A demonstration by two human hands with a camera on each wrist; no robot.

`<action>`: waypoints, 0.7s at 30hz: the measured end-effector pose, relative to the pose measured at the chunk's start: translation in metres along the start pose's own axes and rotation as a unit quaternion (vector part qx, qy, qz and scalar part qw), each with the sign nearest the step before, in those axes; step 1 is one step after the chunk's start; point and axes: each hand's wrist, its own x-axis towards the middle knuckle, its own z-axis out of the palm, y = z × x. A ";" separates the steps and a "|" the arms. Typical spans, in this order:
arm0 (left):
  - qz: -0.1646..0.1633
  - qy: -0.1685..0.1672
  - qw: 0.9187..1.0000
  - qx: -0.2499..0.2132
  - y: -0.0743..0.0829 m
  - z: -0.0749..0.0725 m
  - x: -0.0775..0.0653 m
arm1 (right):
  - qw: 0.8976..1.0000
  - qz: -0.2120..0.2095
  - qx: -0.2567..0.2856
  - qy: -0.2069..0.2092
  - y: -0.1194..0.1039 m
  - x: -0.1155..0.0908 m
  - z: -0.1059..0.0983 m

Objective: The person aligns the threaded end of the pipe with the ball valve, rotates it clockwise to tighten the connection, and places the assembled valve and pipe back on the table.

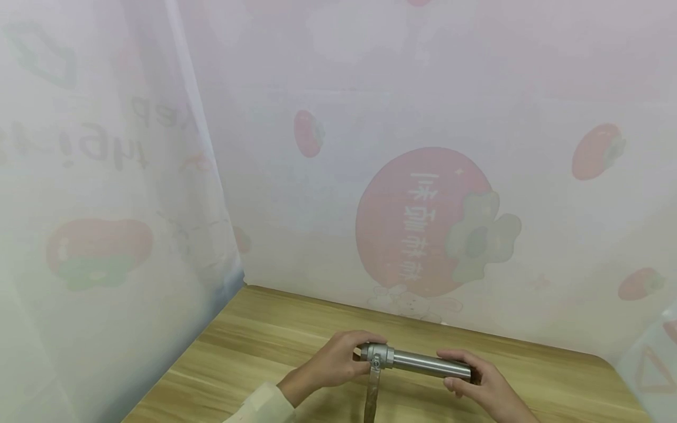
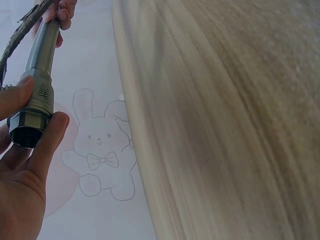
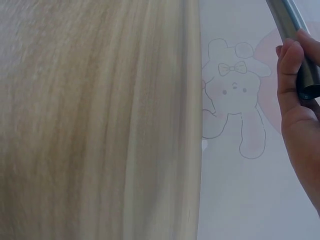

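A metal ball valve [image 1: 376, 355] with a straight steel pipe [image 1: 425, 362] joined to one side is held level above the table. My left hand [image 1: 335, 361] grips the valve body between thumb and fingers. Its open hexagonal end [image 2: 30, 122] faces the left wrist camera. From the valve a long lever handle [image 1: 372, 395], worn and brownish, points toward me. My right hand [image 1: 489, 385] holds the pipe's far end, with thumb and fingers around it. In the right wrist view, the hollow pipe end [image 3: 309, 91] shows within that hand [image 3: 300, 122].
Below the hands lies a wood-grain table [image 1: 254, 341] with a rounded far right corner. A pale curtain [image 1: 328, 223] printed with red fruit and a rabbit hangs behind the far edge; another curtain panel [image 1: 106, 317] hangs at the left.
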 end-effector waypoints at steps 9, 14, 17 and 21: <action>0.000 0.002 1.000 0.002 0.000 0.000 0.000 | 1.000 -0.015 0.001 -0.007 0.001 0.001 -0.002; 0.002 0.003 1.000 0.001 0.000 0.000 0.000 | 1.000 -0.020 0.006 -0.009 0.002 0.001 -0.003; 0.006 0.002 1.000 -0.001 0.001 0.000 -0.001 | 1.000 -0.018 0.009 -0.010 0.002 0.001 -0.003; 0.006 0.001 1.000 -0.003 0.001 0.000 -0.001 | 1.000 -0.019 0.005 -0.007 0.003 0.001 -0.002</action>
